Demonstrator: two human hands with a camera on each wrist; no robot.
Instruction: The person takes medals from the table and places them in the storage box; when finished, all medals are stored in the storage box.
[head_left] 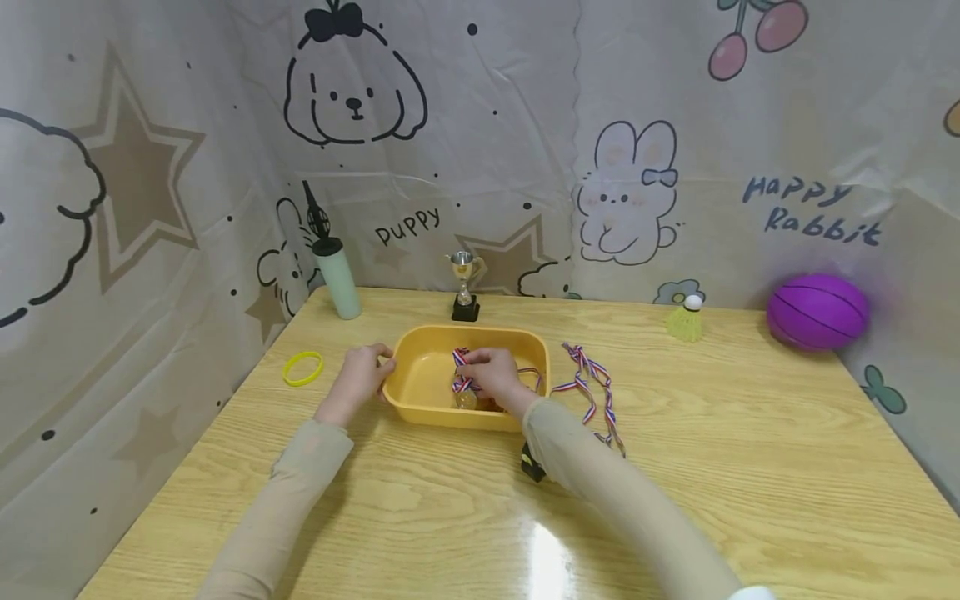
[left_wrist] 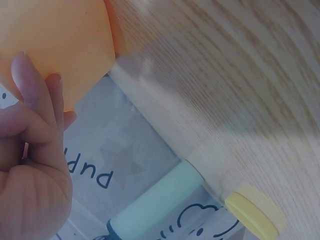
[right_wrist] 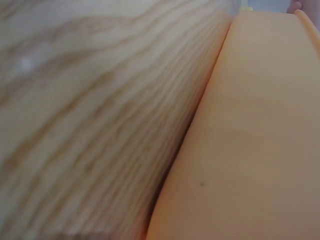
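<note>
My left hand [head_left: 360, 377] holds the left rim of a yellow-orange plastic basin [head_left: 450, 418]; the left wrist view shows its fingers [left_wrist: 32, 82] against the outer wall. Inside the basin, my right hand [head_left: 493, 377] pinches a red, white and blue medal ribbon [head_left: 460, 385]. A round gold medal [head_left: 467, 400] lies just below those fingers on the basin floor. Part of the basin's right side is hidden by the right hand and forearm. The right wrist view mostly shows the basin's outer wall [right_wrist: 245, 130], not the hand's grip.
More striped ribbons [head_left: 592, 383] lie right of the basin. Behind it stands a small trophy [head_left: 465, 287]; a pale green hand pump [head_left: 339, 279] is at back left. A yellow wristband [head_left: 303, 368] lies left. A yellow shuttlecock [head_left: 685, 321] and purple ball [head_left: 817, 312] sit right.
</note>
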